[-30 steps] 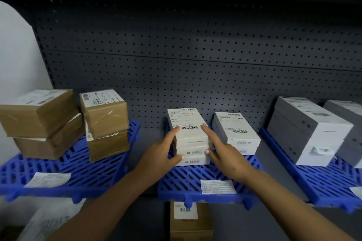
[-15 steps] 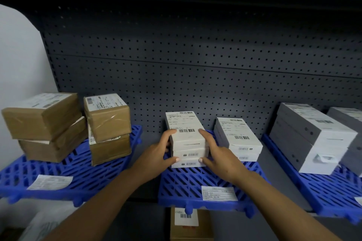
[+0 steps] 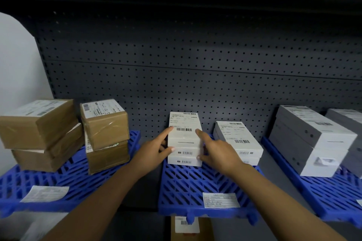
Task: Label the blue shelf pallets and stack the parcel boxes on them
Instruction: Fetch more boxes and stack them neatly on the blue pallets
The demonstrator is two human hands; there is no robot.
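1. I see both hands clasping the white stack (image 3: 185, 143): the left hand (image 3: 154, 152) wraps its left side, thumb on the front, and the right hand (image 3: 217, 151) pinches its right side.
2. The stack sits at the back of the middle pallet (image 3: 188, 188), just beside the second white stack (image 3: 238, 142).
3. Since a second ago it has slid slightly left, so I judge this is squaring-up, nearly done.
4. The pallet's label (image 3: 221, 200) is unchanged.

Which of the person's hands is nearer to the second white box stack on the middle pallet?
Right. The right hand lies just beside that stack; the left hand is across the held stack, farther away.
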